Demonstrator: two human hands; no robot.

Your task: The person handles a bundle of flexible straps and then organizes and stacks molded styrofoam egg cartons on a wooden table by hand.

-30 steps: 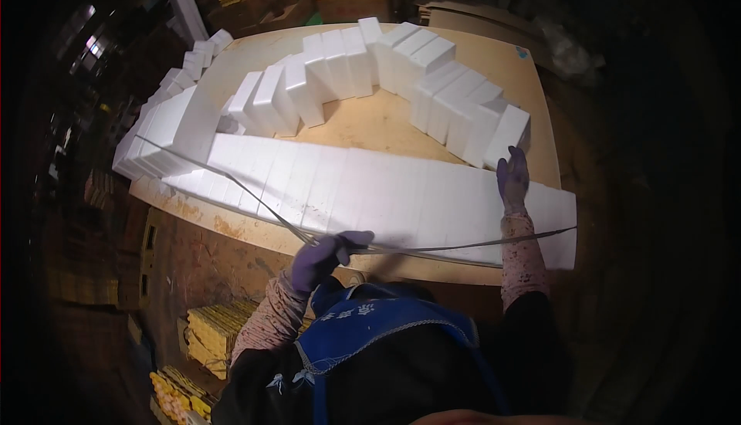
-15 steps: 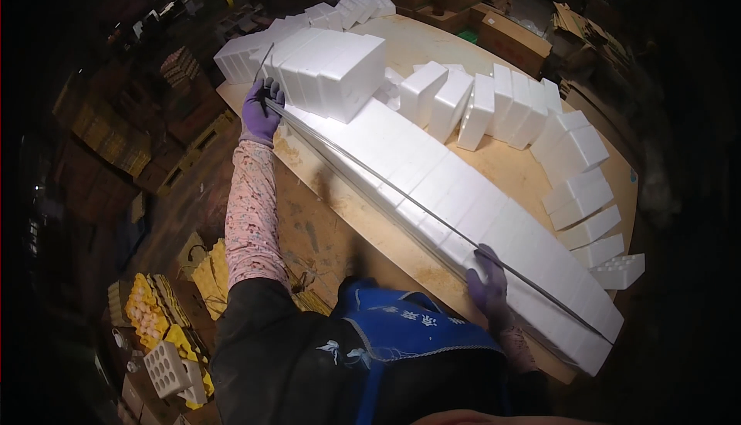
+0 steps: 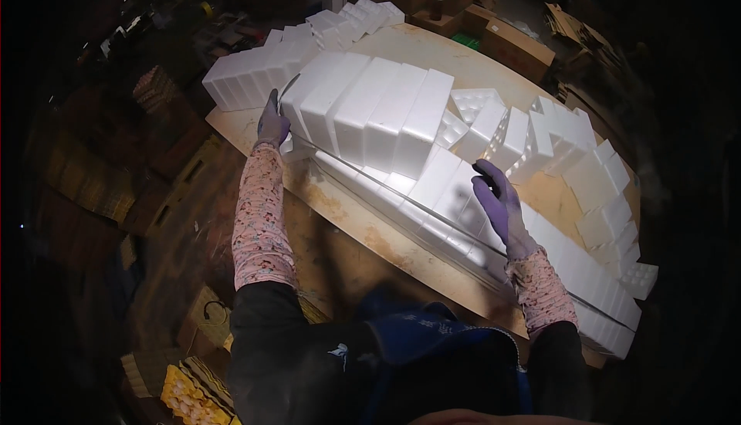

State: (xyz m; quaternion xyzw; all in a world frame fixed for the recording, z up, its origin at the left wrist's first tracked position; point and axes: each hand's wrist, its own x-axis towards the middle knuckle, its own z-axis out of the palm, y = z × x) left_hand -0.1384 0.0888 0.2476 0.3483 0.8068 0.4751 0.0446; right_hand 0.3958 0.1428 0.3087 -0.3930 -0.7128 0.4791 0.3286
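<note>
My left hand (image 3: 273, 122), in a purple glove, is at the left end of a raised group of white foam blocks (image 3: 370, 108). Its fingers close on a thin grey strap (image 3: 455, 224), whose end curves up beside the blocks. The raised group sits on a long row of white foam blocks (image 3: 571, 267), and the strap runs lengthwise along that lower row toward its near right end. My right hand (image 3: 500, 205), gloved in purple too, hovers over the middle of the row with fingers apart and nothing in them.
A pale wooden table (image 3: 421, 43) carries everything. More foam blocks (image 3: 251, 74) stand at the far left, and others (image 3: 567, 139) curve along the right side, some showing egg-shaped hollows. Cardboard boxes (image 3: 515, 48) lie beyond; yellow trays (image 3: 193, 394) are at lower left.
My right hand has moved from the near right part of the row up and left to its middle. The raised blocks now reach farther right along the row. The view has shifted slightly.
</note>
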